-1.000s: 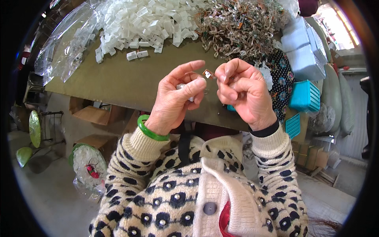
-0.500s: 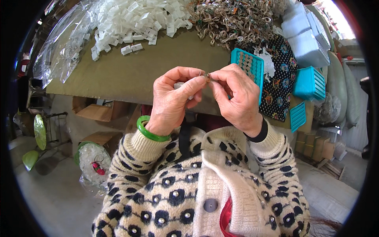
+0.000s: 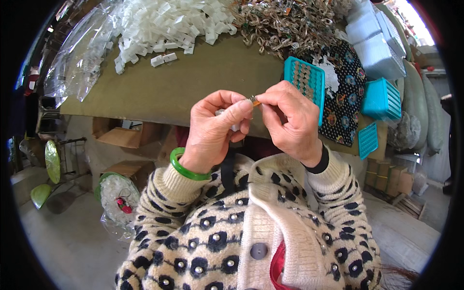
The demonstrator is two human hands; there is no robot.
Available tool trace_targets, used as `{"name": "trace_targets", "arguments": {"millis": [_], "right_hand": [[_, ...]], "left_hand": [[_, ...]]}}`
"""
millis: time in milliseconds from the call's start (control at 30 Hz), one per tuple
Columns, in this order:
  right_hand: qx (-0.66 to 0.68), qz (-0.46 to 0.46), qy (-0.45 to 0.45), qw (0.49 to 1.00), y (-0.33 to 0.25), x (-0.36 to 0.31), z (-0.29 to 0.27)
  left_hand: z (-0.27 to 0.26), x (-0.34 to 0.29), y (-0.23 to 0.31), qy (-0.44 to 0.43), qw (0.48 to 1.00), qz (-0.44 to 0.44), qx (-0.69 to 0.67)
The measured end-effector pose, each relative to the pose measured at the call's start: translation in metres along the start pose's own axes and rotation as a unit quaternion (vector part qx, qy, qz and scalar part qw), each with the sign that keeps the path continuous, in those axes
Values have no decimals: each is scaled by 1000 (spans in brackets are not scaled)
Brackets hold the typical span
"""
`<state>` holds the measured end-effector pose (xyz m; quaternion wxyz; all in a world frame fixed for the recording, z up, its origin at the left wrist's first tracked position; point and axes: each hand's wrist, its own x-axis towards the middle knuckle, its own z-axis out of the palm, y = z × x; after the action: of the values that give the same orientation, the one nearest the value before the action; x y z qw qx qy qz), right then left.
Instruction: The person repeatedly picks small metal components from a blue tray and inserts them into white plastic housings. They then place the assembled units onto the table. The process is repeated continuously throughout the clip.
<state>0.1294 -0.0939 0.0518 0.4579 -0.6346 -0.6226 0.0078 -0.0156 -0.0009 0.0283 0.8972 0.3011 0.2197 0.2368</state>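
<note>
Above the near edge of the table, my left hand (image 3: 205, 130) and my right hand (image 3: 292, 123) meet, fingertips almost touching. Between them is a small piece with an orange strip and metallic wire-like bits (image 3: 254, 101), pinched by both thumbs and forefingers. It is too small to make out its exact kind. Tucked against the curled fingers of my left hand is a white plastic piece (image 3: 235, 127), mostly hidden by the thumb. A green bangle (image 3: 187, 169) circles my left wrist, and a black band (image 3: 320, 162) my right.
White plastic cases (image 3: 164, 29) are heaped at the back left, beside clear plastic sheeting (image 3: 79, 58). Coiled wires (image 3: 285, 24) lie behind. To the right are a teal tray (image 3: 316, 92) with round metallic pieces, stacked teal trays (image 3: 379, 101) and white trays (image 3: 377, 53).
The pinched piece has turned so that its orange strip shows. My left fingertips have dropped slightly, and the right ones have drawn a little away from them.
</note>
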Motion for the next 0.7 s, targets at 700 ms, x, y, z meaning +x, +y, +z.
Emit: {"name": "trace_targets", "arguments": {"millis": [700], "right_hand": [[187,92,-68,976,-18,0,19]], "left_hand": [[-27,-7,46,-28,992,-5,126]]}}
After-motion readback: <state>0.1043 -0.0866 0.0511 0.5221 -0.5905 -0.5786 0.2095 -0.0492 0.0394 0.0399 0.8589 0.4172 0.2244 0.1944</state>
